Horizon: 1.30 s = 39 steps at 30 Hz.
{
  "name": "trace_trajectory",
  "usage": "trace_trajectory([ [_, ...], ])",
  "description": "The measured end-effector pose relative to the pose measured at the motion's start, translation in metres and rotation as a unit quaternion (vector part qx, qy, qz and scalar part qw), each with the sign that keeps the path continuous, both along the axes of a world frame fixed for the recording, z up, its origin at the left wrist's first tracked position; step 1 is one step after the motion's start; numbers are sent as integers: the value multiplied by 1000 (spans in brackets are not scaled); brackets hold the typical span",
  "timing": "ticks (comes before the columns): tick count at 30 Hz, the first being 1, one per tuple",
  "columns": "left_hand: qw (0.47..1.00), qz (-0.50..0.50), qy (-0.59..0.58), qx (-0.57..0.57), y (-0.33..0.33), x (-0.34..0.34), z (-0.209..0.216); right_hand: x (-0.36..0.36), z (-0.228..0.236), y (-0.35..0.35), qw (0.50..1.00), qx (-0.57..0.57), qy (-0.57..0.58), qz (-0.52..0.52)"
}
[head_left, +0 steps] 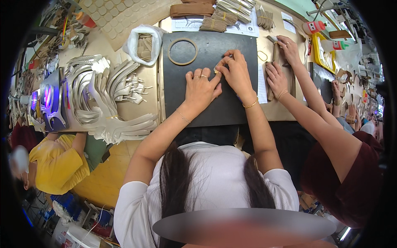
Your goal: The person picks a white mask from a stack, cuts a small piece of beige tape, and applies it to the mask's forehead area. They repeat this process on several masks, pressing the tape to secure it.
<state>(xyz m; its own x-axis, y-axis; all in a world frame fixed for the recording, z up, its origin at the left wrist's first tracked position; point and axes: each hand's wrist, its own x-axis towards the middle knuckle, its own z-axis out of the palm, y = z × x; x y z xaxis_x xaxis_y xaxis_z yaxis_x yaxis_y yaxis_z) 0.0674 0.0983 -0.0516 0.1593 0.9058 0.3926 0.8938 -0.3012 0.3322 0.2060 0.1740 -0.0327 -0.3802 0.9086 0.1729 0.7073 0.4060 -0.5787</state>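
Over a black mat (186, 111), both my hands meet at a small pale yellowish piece (216, 71). My right hand (236, 74) pinches it between thumb and fingertips. Fingers curled, my left hand (200, 89) comes against the same piece from the left. The piece is too small and covered to name its kind. A tan ring (182, 40), like a thin roll of tape, lies flat on the mat beyond my left hand.
White strips (97, 91) are piled at left, beside a white plastic bag (155, 43) of tan pieces. Strip bundles (213, 24) lie beyond the mat. At right, a co-worker's hands (278, 78) touch a brown strip near a yellow tray (320, 49).
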Motion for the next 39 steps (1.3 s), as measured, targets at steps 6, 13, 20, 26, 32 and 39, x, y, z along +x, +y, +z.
trace_trajectory([
  [6,1000,11,-14,4,4,1,0,8,-8,3,994,2,95,61],
  [13,1000,4,-23,10,3,-1,1,21,3,17,871,-207,444,-40],
  [20,1000,7,-11,10,1,-1,0,13,-2,11,996,-74,39,38],
  [26,1000,-1,-10,-2,2,0,1,4,-5,6,999,-13,46,21],
  [32,1000,-1,-10,-7,2,0,2,31,6,25,883,-187,425,-60],
  [39,1000,4,-17,23,1,0,0,17,-14,16,995,-26,96,-1],
])
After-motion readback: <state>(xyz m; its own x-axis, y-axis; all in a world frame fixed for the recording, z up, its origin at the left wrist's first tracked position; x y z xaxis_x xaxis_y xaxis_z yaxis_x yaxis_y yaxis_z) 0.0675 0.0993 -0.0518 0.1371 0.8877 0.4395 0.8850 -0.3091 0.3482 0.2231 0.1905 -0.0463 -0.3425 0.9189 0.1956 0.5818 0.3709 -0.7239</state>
